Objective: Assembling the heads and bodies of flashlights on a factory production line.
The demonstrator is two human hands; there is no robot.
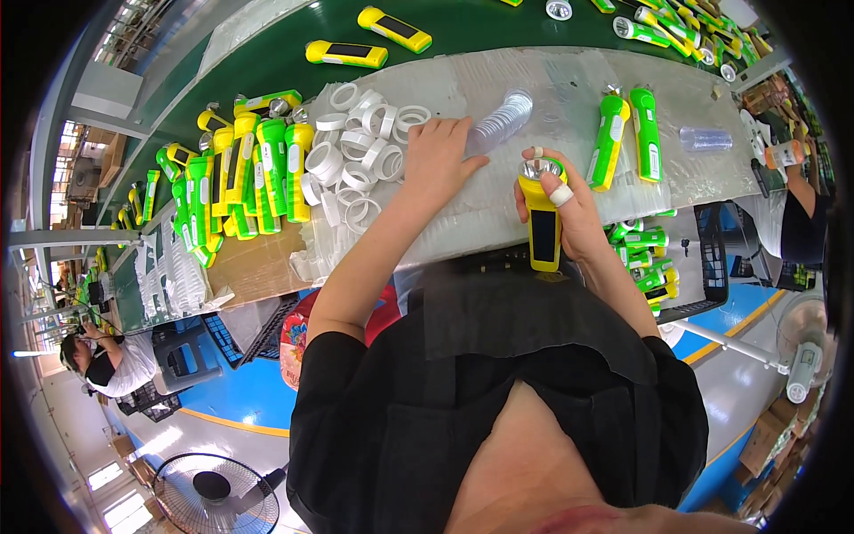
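My right hand [574,209] is wrapped round a yellow flashlight [544,227] with a dark panel, its silvery lamp end facing up. White wraps cover the thumb and a fingertip of that hand. Over the table, my left hand [438,160] has its thumb and fingers about the near end of a stack of clear plastic discs [503,120]. Beside that hand lies a heap of white rings [360,151]. Two green flashlights [610,142] lie to the right of the stack.
Many green and yellow flashlights [236,173] lie piled at the left. More lie on the green belt [480,31] at the back and in a black crate [712,258] below right. A clear cylinder [705,139] rests at the right. A fan [213,489] stands behind at lower left.
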